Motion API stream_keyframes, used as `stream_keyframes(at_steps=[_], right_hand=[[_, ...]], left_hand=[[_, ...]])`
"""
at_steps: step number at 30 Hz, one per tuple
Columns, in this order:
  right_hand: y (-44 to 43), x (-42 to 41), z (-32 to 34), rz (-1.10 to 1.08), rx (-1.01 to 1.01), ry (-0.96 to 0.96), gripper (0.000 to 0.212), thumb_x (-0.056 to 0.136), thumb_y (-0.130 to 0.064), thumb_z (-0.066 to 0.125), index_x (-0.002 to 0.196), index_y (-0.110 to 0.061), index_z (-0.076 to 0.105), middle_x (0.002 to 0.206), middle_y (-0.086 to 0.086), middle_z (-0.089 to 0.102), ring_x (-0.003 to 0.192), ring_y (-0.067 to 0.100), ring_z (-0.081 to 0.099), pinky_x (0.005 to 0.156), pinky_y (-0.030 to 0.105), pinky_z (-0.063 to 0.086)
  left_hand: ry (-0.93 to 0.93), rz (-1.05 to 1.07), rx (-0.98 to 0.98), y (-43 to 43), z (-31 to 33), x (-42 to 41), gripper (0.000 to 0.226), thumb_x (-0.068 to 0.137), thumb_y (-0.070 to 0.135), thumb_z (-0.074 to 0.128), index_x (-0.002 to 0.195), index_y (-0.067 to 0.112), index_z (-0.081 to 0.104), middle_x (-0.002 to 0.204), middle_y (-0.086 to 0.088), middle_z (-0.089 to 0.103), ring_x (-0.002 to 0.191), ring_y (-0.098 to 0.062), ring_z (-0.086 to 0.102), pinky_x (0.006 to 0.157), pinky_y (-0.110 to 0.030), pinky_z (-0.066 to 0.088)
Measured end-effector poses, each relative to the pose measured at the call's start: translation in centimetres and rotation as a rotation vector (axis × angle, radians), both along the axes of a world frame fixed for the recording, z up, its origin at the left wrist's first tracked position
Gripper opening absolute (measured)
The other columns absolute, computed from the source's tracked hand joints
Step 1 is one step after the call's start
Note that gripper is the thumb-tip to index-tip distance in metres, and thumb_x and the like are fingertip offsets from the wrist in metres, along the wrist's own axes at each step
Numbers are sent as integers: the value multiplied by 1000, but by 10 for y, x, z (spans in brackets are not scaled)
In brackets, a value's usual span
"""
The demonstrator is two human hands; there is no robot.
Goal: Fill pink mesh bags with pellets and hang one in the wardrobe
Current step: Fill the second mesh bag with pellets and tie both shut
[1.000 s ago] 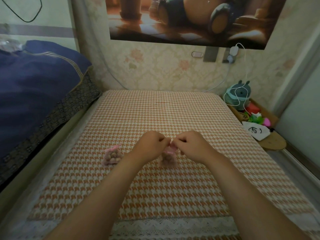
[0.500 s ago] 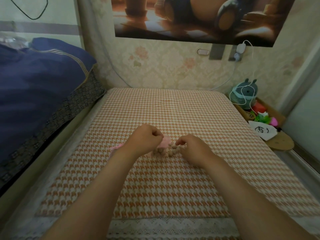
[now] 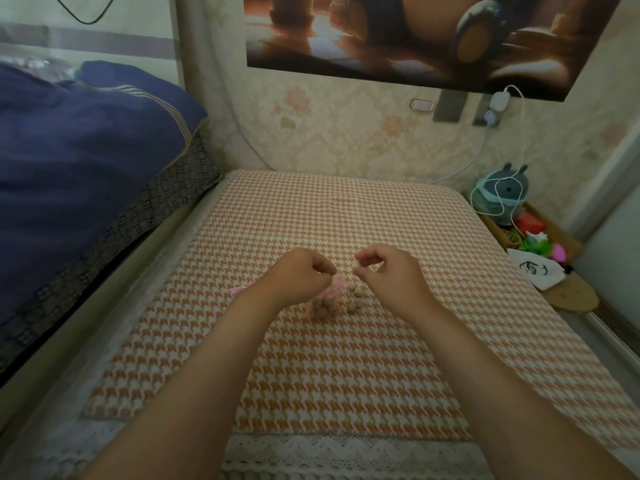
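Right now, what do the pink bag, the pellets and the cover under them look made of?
The pink bag: soft, matte fabric, crumpled; weave too blurred. The pellets: tan, matte, rounded lumps, maybe wood or clay. The cover: woven cloth, houndstooth pattern, lace edge.

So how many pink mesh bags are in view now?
2. One pink mesh bag is at the left hand, beside loose pellets; the second bag peeks out left of that forearm, mostly hidden.

Pink mesh bag [image 3: 336,286] — mostly hidden behind the left hand [image 3: 298,275].
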State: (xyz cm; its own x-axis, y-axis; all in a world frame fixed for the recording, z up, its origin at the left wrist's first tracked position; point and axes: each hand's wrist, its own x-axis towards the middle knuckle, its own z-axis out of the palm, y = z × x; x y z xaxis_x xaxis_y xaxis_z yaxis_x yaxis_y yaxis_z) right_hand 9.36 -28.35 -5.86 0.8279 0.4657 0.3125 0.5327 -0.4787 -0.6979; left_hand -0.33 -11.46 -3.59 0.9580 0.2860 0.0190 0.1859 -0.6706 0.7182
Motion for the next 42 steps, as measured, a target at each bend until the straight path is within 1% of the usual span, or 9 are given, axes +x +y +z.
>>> stream_keyframes(at_steps=[2, 7, 11, 16, 21, 25, 33, 38, 42], right_hand=[[6, -12, 12, 58, 68, 9, 13, 87, -26, 76, 99, -29, 74, 93, -18, 70, 68, -13, 57, 68, 9, 44], [17, -30, 14, 187, 12, -37, 10, 88, -30, 74, 97, -35, 75, 89, -20, 71, 60, 3, 59, 63, 23, 53], [17, -31, 11, 232, -23, -74, 18, 90, -25, 73, 104, -35, 78, 93, -19, 70, 69, -5, 58, 66, 19, 48], [12, -16, 8, 137, -12, -71, 19, 93, -19, 70, 107, -29, 76, 100, -18, 70, 71, -12, 57, 68, 11, 46], [-4, 1, -5, 19, -208, -59, 21, 95, -19, 64, 110, -30, 74, 112, -14, 70, 100, 2, 63, 90, 27, 52], [-11, 5, -14, 47, -420, 13, 18, 92, -25, 65, 105, -34, 75, 108, -13, 71, 100, 8, 64, 88, 30, 53], [-4, 1, -20, 66, -549, 13, 22, 88, -42, 71, 109, -35, 72, 101, -14, 70, 92, 7, 63, 76, 27, 48], [-3, 4, -20, 35, -494, -11, 19, 91, -37, 69, 109, -31, 72, 106, -11, 72, 96, 11, 66, 79, 28, 50], [1, 1, -2, 17, -218, -48, 17, 92, -32, 70, 107, -26, 74, 96, -14, 70, 90, 2, 64, 85, 27, 53]], left_hand=[[-1, -12, -17, 1, 0, -1, 29, 87, 13, 58, 110, 21, 74, 117, 5, 68, 103, -7, 60, 85, -22, 47], [-4, -20, -34, 4, -2, -4, 24, 87, 17, 58, 102, 23, 75, 96, 1, 74, 89, -13, 67, 82, -38, 57], [-13, -26, -90, 7, -5, -7, 28, 88, 18, 60, 112, 25, 74, 109, 6, 72, 95, -6, 64, 83, -25, 53], [5, -16, -91, 10, -5, -8, 34, 88, 11, 55, 117, 21, 71, 129, 4, 64, 119, -10, 56, 97, -24, 45], [18, -14, -66, 7, -4, -7, 34, 87, 12, 55, 113, 23, 72, 134, 5, 61, 124, -10, 53, 102, -30, 46], [15, -9, -88, 4, -2, -6, 32, 86, 10, 55, 108, 22, 74, 131, 3, 62, 119, -12, 56, 101, -34, 49], [16, -31, -57, -1, -3, -3, 32, 84, 8, 56, 104, 24, 76, 124, 8, 65, 108, -4, 56, 96, -27, 49], [9, -22, -46, 1, -4, -1, 32, 86, 9, 55, 108, 23, 74, 124, 6, 64, 107, -8, 58, 92, -24, 48], [0, -30, -45, 3, -4, -1, 32, 87, 9, 54, 110, 21, 73, 125, 6, 64, 110, -7, 56, 93, -24, 47]])
